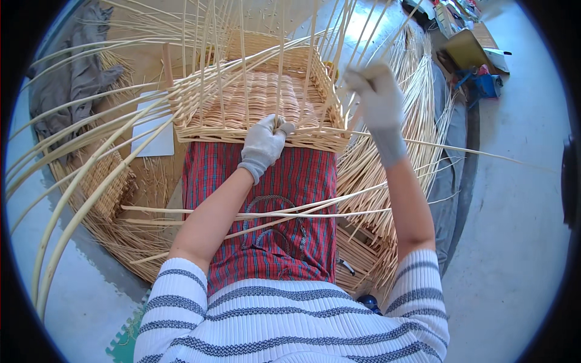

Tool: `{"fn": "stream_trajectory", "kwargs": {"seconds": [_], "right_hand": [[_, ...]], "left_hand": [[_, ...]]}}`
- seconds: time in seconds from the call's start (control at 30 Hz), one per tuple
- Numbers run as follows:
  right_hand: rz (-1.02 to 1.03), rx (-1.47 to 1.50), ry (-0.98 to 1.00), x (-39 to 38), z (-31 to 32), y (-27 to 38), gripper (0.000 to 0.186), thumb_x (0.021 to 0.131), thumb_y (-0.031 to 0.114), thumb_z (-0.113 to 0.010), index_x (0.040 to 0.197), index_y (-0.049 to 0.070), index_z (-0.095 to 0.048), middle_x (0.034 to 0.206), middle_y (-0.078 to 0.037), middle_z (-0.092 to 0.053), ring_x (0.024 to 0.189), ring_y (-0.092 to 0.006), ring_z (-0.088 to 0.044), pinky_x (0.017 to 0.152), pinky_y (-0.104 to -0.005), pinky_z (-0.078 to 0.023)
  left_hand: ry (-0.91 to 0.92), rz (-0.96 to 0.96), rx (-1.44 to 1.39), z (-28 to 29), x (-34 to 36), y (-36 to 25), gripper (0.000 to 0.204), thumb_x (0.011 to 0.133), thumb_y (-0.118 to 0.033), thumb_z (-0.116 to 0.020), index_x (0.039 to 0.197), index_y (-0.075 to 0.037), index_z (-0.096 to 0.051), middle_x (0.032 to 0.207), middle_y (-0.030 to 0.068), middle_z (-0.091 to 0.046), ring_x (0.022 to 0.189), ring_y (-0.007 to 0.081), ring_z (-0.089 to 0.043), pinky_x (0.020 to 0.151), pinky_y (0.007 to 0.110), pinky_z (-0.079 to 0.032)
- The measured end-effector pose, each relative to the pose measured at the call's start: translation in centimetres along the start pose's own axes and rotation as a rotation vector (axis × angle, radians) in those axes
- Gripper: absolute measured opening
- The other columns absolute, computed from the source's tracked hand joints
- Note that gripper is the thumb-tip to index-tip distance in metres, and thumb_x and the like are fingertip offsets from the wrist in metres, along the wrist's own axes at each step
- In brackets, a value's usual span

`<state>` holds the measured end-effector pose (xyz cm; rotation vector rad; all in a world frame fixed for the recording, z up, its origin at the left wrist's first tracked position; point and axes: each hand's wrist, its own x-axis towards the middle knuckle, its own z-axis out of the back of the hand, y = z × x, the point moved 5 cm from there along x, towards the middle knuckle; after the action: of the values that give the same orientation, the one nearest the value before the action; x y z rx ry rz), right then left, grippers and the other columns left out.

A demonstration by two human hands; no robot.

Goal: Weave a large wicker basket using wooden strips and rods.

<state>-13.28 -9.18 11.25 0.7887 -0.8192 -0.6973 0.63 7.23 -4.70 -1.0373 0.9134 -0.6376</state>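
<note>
A half-woven wicker basket rests by my knees on a red plaid cloth, with tall pale stakes standing up from its sides. My left hand, in a light grey work glove, is closed at the middle of the near wall, its fingers curled around the foot of one upright stake. My right hand, gloved alike, is raised to the right of the basket, apart from its wall. Motion smears its fingers, so whether they hold a rod is unclear. One thin willow rod runs rightward from the near wall.
Long rods fan out left of the basket. A thick bundle of willow lies at right. Loose rods cross my lap. Grey cloth, white paper and a smaller woven piece lie left; a blue object stands far right.
</note>
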Motion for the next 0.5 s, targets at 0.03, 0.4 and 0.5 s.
{"fn": "stream_trajectory", "kwargs": {"seconds": [0.03, 0.4, 0.5], "right_hand": [[0.109, -0.061, 0.067, 2.3, -2.2, 1.1, 0.016, 0.093, 0.011, -0.066, 0.105, 0.001, -0.063, 0.11, -0.009, -0.068, 0.089, -0.014, -0.065, 0.089, -0.0311, -0.052], [0.29, 0.107, -0.443, 0.8, -7.1, -0.2, 0.027, 0.096, 0.03, -0.059, 0.117, 0.012, -0.057, 0.082, 0.001, -0.057, 0.068, -0.0123, -0.05, 0.064, -0.0307, -0.046], [-0.145, 1.083, -0.592, -7.6, -2.9, -8.3, 0.049, 0.101, 0.057, -0.042, 0.087, 0.011, -0.051, 0.062, 0.0, -0.041, 0.05, -0.0137, -0.04, 0.051, -0.0321, -0.042]], "left_hand": [[-0.075, -0.049, 0.067, 0.2, 0.2, -0.3, 0.023, 0.097, -0.029, -0.061, 0.096, -0.007, -0.067, 0.066, 0.0064, -0.063, 0.05, 0.0154, -0.058, 0.047, 0.032, -0.045], [-0.093, 0.197, 0.011, 0.5, 0.5, -1.9, 0.034, 0.097, -0.035, -0.06, 0.09, -0.002, -0.064, 0.057, 0.0078, -0.059, 0.041, 0.0164, -0.053, 0.039, 0.033, -0.043], [-0.106, 0.102, 0.051, 0.4, 0.6, -1.9, 0.034, 0.094, -0.036, -0.065, 0.09, -0.001, -0.063, 0.057, 0.007, -0.059, 0.041, 0.0157, -0.053, 0.039, 0.033, -0.043]]}}
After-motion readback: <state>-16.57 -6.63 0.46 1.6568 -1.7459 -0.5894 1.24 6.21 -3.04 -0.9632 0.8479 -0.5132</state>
